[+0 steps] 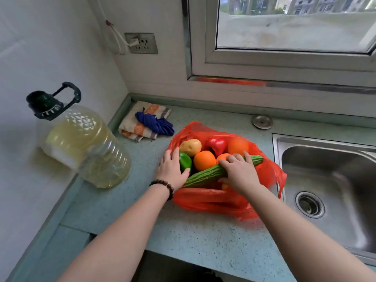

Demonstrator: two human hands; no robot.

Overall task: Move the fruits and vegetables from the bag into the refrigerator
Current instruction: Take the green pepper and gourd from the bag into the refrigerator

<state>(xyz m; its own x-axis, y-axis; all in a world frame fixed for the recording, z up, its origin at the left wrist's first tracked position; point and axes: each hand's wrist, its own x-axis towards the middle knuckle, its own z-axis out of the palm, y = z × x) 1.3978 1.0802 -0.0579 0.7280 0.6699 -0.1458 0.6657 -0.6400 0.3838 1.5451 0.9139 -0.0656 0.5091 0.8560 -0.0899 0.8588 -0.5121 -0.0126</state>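
The red plastic bag (pixel 219 202) lies open on the table (pixel 203 241) just left of the sink (pixel 325 180), full of produce. The right hand (pixel 240 174) lies over the long ridged bitter gourd (pixel 205 176), which rests across the top of the pile, its fingers (pixel 234 158) curled over the gourd's middle. The left hand (pixel 171 169) rests at the bag's left edge with fingers fairly straight, thumb against the green pepper (pixel 185 161). The gourd looks stiff and fairly light, its bumpy skin giving good purchase; a grip near the middle should keep it level. The oranges (pixel 204 163), potato (pixel 190 147) and red pepper (pixel 217 145) behind it look firm, round and prone to roll, best cupped whole. The thin bag is limp and would likely sag if lifted by one side
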